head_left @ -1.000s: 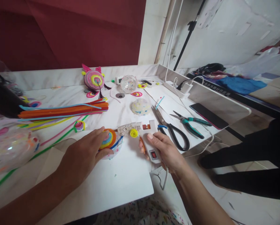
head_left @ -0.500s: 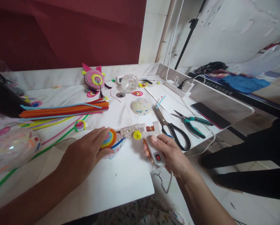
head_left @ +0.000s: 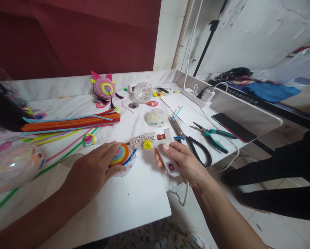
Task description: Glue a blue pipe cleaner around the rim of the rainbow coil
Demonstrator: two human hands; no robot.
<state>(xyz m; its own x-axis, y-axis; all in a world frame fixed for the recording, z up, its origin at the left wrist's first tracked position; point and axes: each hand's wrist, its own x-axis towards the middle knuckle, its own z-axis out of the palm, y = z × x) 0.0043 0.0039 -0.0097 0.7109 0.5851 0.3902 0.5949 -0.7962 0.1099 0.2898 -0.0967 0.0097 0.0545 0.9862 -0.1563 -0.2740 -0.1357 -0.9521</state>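
Note:
My left hand point(head_left: 99, 164) is closed around the left side of a round disc point(head_left: 122, 154) of coiled orange, yellow and blue strips, near the table's front. A clear speckled piece shows under the disc. In my right hand point(head_left: 179, 159) is a white glue gun point(head_left: 158, 138) with a red switch, its nozzle pointing left at the disc's upper right edge. Whether the tip touches is too small to tell. A yellow coil point(head_left: 147, 145) sits at the gun's side. A blue strip point(head_left: 130, 158) runs along the disc's right edge.
Behind the hands lie a bundle of coloured pipe cleaners point(head_left: 74, 122), a speckled dome point(head_left: 156, 117), a clear ball point(head_left: 143, 92) and a pink decorated ball point(head_left: 104, 88). Scissors point(head_left: 192, 140), pliers point(head_left: 212, 135) and a phone point(head_left: 234, 127) lie right. A person's dark-clothed legs point(head_left: 281, 173) stand beyond.
My right hand and the glue gun have shifted a little left, and the nozzle has moved up along the disc's edge. The blue strip now lies closer against the disc. My left hand has barely moved.

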